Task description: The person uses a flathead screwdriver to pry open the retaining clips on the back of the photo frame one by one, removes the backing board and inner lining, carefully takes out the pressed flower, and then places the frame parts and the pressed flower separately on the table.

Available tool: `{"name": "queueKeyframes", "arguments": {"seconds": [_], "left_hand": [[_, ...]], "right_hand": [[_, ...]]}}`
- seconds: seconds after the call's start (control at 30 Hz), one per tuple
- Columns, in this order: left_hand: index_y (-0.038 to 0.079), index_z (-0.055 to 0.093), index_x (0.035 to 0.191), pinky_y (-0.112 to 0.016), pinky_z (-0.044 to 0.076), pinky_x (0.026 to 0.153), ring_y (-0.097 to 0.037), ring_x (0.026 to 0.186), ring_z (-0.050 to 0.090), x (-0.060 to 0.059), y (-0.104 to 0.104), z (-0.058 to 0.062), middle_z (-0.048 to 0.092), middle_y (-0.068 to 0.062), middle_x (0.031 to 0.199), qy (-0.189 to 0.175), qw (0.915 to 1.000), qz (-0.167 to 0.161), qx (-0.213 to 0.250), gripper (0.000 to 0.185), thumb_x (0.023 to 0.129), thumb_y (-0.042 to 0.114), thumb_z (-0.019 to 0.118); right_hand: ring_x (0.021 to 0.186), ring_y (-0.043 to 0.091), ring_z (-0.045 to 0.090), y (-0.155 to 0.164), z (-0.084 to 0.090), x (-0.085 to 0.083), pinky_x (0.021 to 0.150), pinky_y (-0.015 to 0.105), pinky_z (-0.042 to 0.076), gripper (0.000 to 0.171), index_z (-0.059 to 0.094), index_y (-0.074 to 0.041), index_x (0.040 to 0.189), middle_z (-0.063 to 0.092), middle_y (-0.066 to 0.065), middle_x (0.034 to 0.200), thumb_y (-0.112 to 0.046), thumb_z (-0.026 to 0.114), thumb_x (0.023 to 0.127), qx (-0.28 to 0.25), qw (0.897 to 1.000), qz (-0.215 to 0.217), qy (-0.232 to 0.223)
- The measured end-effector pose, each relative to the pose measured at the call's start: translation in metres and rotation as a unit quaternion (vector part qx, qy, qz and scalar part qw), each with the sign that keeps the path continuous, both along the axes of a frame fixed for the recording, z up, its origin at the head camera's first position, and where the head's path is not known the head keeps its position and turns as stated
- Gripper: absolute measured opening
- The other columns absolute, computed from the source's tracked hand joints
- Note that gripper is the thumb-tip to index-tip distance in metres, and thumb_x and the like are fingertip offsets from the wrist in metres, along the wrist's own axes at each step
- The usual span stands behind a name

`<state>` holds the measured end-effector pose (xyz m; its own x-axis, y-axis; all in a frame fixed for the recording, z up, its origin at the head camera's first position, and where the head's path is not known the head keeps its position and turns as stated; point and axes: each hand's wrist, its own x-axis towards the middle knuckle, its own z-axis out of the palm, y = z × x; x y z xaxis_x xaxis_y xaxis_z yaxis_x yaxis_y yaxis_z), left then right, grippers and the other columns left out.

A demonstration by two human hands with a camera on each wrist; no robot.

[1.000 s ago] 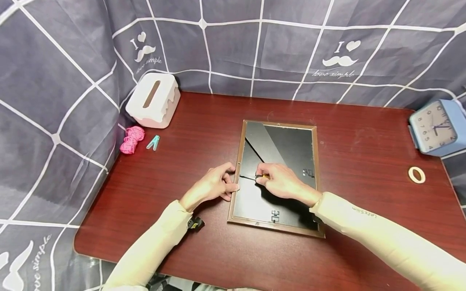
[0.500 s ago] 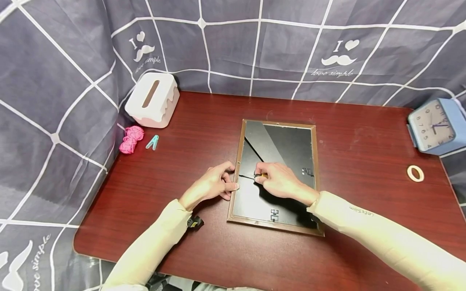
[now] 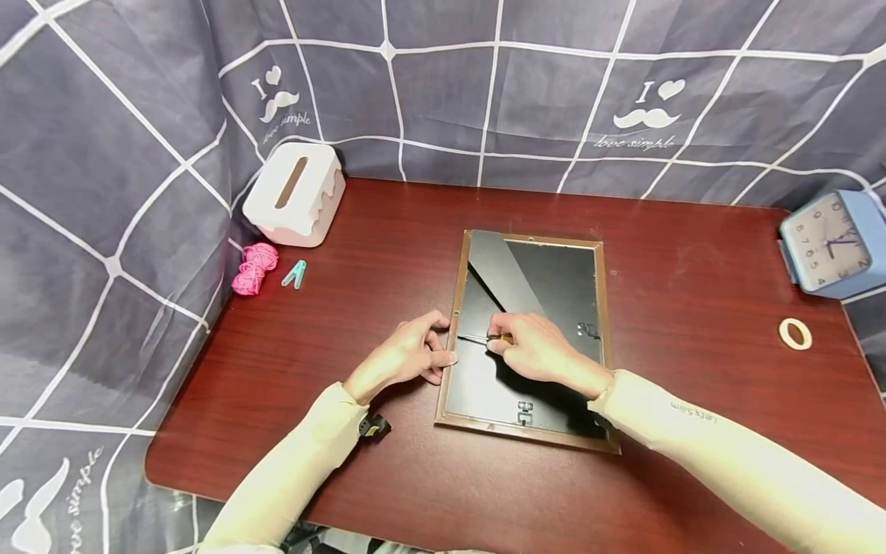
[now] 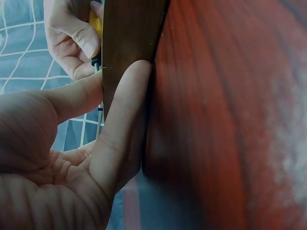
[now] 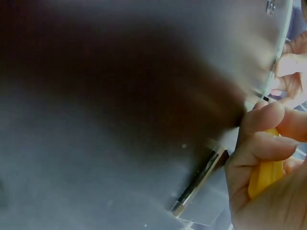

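Observation:
A picture frame [image 3: 498, 428] with a brown border lies face down, its black backing and dark easel leg [image 3: 505, 265] uppermost. My left hand [image 3: 404, 352] pinches the frame's left border; in the left wrist view the fingers lie against the border's side [image 4: 132, 38]. My right hand [image 3: 536, 346], above the backing, grips a small screwdriver [image 3: 500, 337]. Its yellow handle [image 5: 265, 181] shows between thumb and fingers in the right wrist view. The thin shaft points left, with its tip at the inner edge of the left border, close to my left fingers.
At the table's left stand a tissue box [image 3: 294, 196], pink yarn [image 3: 254, 269] and a teal clothes peg [image 3: 294, 274]. On the right are a blue clock [image 3: 827, 242] and a roll of tape [image 3: 795, 334]. A patterned grey curtain [image 3: 443, 92] hangs behind.
The head view shifts slightly. Both hands, the screwdriver and the picture frame keep nearly the same places.

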<state>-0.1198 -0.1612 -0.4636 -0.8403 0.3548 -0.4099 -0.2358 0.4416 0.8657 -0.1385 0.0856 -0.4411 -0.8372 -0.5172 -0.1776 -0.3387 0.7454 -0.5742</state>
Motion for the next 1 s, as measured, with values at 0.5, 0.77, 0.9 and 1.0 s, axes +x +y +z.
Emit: {"name": "queueKeyframes", "arguments": {"seconds": [0.5,0.77,0.9,1.0], "left_hand": [[-0.002,0.049,0.147,-0.040,0.073,0.067,-0.019,0.063,0.072,-0.002,-0.001,-0.002,0.072,-0.011,0.086,-0.021,0.9995,0.006,0.021,0.058,0.098,0.001,0.079],[-0.003,0.048,0.148,-0.043,0.074,0.076,-0.022,0.073,0.077,-0.015,-0.006,0.001,0.073,-0.012,0.090,-0.064,0.9963,-0.019,0.055,0.053,0.102,0.005,0.074],[-0.006,0.053,0.145,-0.042,0.074,0.076,-0.022,0.075,0.080,-0.031,-0.006,0.005,0.075,-0.017,0.094,-0.042,0.9980,-0.001,0.048,0.049,0.103,0.008,0.073],[-0.006,0.055,0.143,-0.040,0.074,0.073,-0.021,0.073,0.079,-0.048,-0.003,0.006,0.076,-0.017,0.093,-0.010,0.9994,0.019,0.028,0.048,0.102,0.011,0.075]], "right_hand": [[0.070,0.014,0.048,0.015,0.007,0.016,0.065,0.028,0.038,0.007,0.069,-0.016,0.093,0.060,-0.001,0.075,-0.012,0.073,0.098,-0.060,0.998,-0.020,0.017],[0.070,0.012,0.048,0.029,0.014,0.030,0.067,0.026,0.040,0.003,0.074,-0.011,0.101,0.064,-0.004,0.078,-0.012,0.075,0.098,-0.090,0.995,-0.049,0.009],[0.072,0.010,0.055,0.036,0.018,0.039,0.069,0.025,0.045,0.003,0.076,-0.014,0.100,0.075,-0.004,0.084,-0.013,0.073,0.098,-0.100,0.992,-0.080,0.009],[0.070,0.008,0.058,0.041,0.019,0.044,0.067,0.023,0.046,0.004,0.077,-0.015,0.097,0.074,-0.006,0.080,-0.014,0.073,0.098,-0.110,0.988,-0.104,0.004]]}}
